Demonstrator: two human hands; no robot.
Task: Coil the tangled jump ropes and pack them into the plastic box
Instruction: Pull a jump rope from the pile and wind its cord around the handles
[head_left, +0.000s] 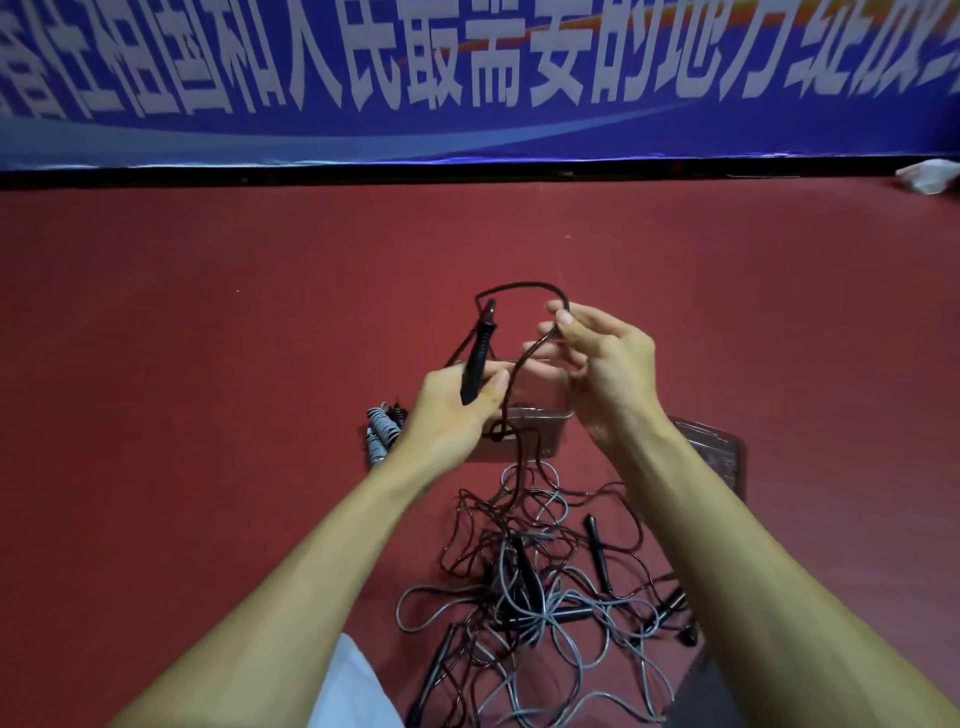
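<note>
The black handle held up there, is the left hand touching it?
Touching. The head view shows the left hand gripping the black handle between thumb and fingers.

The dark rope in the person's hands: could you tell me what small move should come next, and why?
Probably bring the right hand across to lay its pinched cord against the black handle in the left hand, closing the first loop: the dark rope already arches between them, while its tail runs into the tangle.
</note>
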